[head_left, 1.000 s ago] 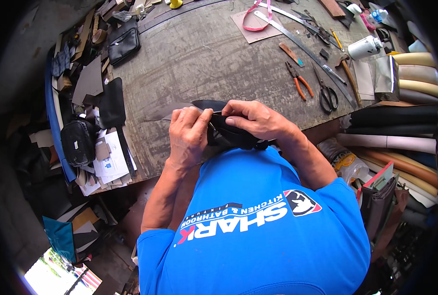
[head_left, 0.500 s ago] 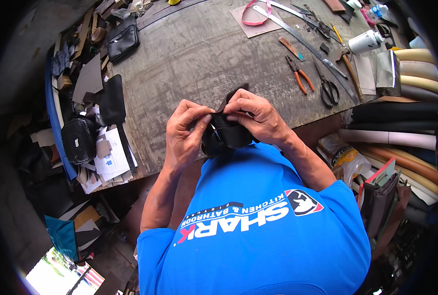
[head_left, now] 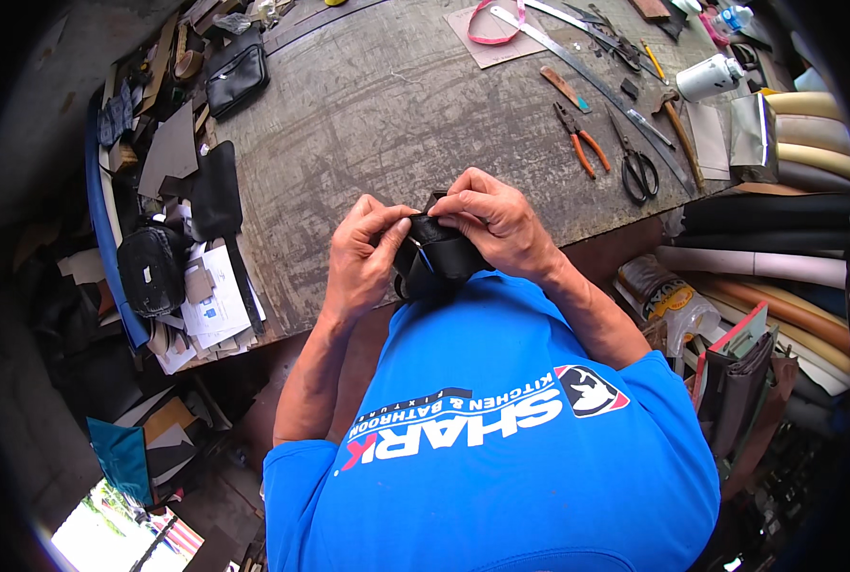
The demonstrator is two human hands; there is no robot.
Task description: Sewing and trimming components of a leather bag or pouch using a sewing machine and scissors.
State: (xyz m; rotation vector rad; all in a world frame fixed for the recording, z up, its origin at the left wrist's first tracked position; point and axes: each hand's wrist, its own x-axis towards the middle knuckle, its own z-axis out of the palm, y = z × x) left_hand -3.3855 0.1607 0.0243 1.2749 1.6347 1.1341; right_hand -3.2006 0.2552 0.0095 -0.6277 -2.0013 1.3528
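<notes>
A dark, folded black leather piece (head_left: 451, 257) with curved panels is held up close to my shirt, at the near edge of the workbench. My left hand (head_left: 366, 253) pinches its upper left edge between thumb and index finger. On the other side, my right hand (head_left: 503, 227) pinches the top edge with thumb and bent fingers, the two fingertips almost meeting. A small shiny bit shows on the leather below my left fingertips. The inside of the piece and what lies under my right fingers are hidden.
The worn workbench (head_left: 348, 124) spreads ahead. Orange-handled pliers (head_left: 581, 141), scissors (head_left: 637, 167), a hammer (head_left: 677, 133) and a metal ruler (head_left: 587, 76) lie to the right. Material rolls (head_left: 758, 267) are stacked beyond. Black pouches (head_left: 238, 76) and papers (head_left: 217, 300) crowd the left side.
The strip of leather that stuck up between my hands has folded down lower. My right fingers have closed in toward my left ones, and the piece has tilted slightly.
</notes>
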